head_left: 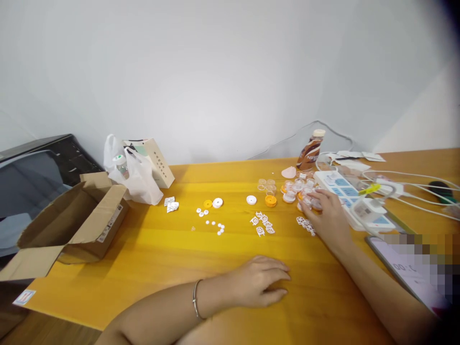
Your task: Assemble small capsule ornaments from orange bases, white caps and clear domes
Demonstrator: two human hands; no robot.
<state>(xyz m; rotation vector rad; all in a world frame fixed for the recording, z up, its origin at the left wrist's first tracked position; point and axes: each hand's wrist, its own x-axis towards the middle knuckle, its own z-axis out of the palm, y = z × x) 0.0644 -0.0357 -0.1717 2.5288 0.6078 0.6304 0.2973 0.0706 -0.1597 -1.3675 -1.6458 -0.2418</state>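
Note:
My left hand (260,280) lies flat, palm down, on the orange table (151,254) near its front, holding nothing; a bracelet is on the wrist. My right hand (325,211) reaches forward and its fingers rest on a cluster of small clear and orange round parts (300,189); whether it grips one I cannot tell. White lattice-shaped pieces (262,224) lie between the hands. An orange cap (270,201) and a white disc (251,200) sit just left of the cluster. Further left lie small white buttons (212,223) and two more round parts (212,203).
An open cardboard box (77,223) stands at the table's left edge, with a white plastic bag (134,177) and paper bag behind it. A brown drink bottle (311,151), a white power strip (347,191) with cables, and a phone (406,270) occupy the right side.

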